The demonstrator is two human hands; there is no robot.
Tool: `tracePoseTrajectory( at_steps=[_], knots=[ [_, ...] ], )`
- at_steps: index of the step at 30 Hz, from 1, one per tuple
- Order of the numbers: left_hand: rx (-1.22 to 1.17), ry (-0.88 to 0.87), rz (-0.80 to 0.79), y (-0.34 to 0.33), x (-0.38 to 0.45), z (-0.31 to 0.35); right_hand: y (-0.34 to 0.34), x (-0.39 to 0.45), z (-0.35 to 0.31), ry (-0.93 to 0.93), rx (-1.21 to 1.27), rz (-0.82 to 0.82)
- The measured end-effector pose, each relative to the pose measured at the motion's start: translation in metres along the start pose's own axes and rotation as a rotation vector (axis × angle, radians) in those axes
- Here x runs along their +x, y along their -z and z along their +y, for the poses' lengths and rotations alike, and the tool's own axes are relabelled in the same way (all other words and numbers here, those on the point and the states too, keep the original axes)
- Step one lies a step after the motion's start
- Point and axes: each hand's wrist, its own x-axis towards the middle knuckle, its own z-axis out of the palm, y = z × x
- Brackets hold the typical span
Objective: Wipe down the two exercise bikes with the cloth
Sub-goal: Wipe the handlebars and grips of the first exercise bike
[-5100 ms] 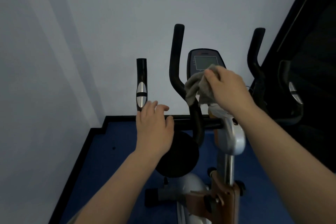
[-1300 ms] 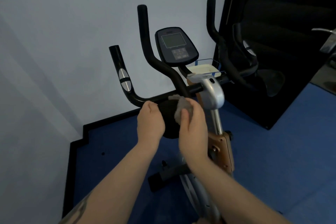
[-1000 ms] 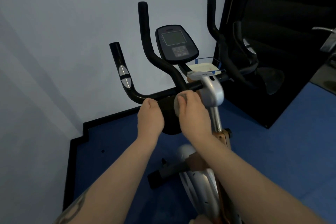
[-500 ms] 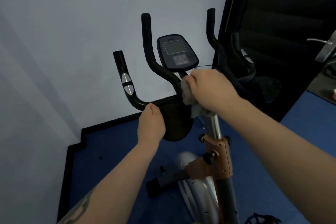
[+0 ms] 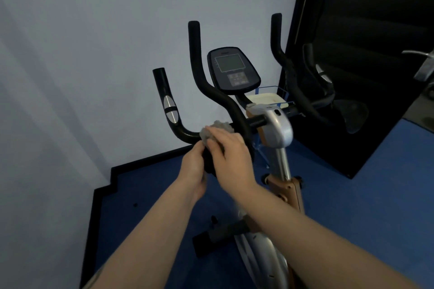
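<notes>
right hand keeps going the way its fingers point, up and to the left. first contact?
Likely the grey cloth already under the right hand, then the left handlebar behind it; depth unclear.

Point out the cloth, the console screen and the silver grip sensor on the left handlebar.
cloth (image 5: 217, 127), head view, bunched top above the fingers
console screen (image 5: 229, 63), head view, display centre
silver grip sensor (image 5: 170, 108), head view, middle band

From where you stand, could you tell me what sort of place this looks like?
Probably a small home gym or exercise room. An exercise bike with a display console stands in a corner on blue floor matting, and the right hand holds a grey cloth to its handlebar.
</notes>
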Motion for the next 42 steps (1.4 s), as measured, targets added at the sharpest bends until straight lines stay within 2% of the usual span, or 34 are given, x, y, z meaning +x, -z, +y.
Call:
tracePoseTrajectory(
  at_steps=[2, 4, 6, 8, 10, 12, 14, 17, 20, 22, 25, 28, 30, 32, 35, 36, 39, 42],
  knots=[
    [-0.037, 0.052, -0.038, 0.004, 0.0, 0.002, -0.003, -0.025, -0.001, 0.054, -0.015, 0.015],
    [-0.016, 0.051, -0.05, 0.004, -0.001, 0.002, 0.006, -0.039, 0.003, 0.106, -0.017, -0.051],
    [0.004, 0.027, -0.049, -0.002, -0.001, 0.002, 0.011, -0.019, 0.011, 0.139, -0.101, -0.109],
    [0.025, 0.015, -0.026, -0.007, -0.001, 0.003, 0.01, 0.0, 0.005, 0.132, -0.184, -0.1],
    [0.101, -0.026, 0.009, -0.009, -0.001, 0.003, 0.009, 0.004, -0.005, 0.104, -0.193, -0.015],
    [0.283, -0.099, 0.076, -0.012, -0.002, 0.003, 0.019, 0.0, -0.004, 0.106, -0.193, 0.133],
    [0.522, -0.266, 0.134, -0.017, 0.002, 0.005, 0.032, 0.001, 0.006, 0.102, -0.173, 0.265],
    [0.84, -0.476, 0.158, -0.026, 0.012, 0.01, 0.043, 0.009, 0.017, 0.021, -0.045, 0.375],
    [0.969, -0.524, 0.151, -0.026, 0.017, 0.006, 0.045, 0.026, 0.03, -0.026, 0.122, 0.467],
    [0.959, -0.567, 0.141, -0.024, 0.016, 0.005, 0.045, 0.045, 0.042, -0.051, 0.186, 0.37],
    [0.877, -0.594, 0.148, -0.024, 0.02, 0.014, 0.041, 0.078, 0.061, -0.201, 0.212, 0.17],
    [0.872, -0.597, 0.212, -0.022, 0.04, 0.034, 0.03, 0.1, 0.071, -0.288, 0.22, -0.049],
    [0.975, -0.605, 0.266, -0.018, 0.057, 0.047, 0.021, 0.111, 0.073, -0.198, 0.052, -0.204],
    [1.11, -0.61, 0.282, -0.015, 0.072, 0.051, 0.015, 0.128, 0.071, -0.135, -0.172, -0.292],
    [1.392, -0.651, 0.336, -0.016, 0.085, 0.041, 0.008, 0.155, 0.066, -0.124, -0.351, -0.31],
    [1.384, -0.677, 0.376, -0.017, 0.087, 0.039, 0.008, 0.157, 0.065, -0.111, -0.322, -0.291],
    [1.103, -0.706, 0.397, -0.016, 0.089, 0.039, 0.015, 0.141, 0.069, -0.027, -0.158, -0.215],
    [0.991, -0.623, 0.377, -0.017, 0.087, 0.049, 0.025, 0.151, 0.073, 0.04, -0.263, -0.268]
  ],
)
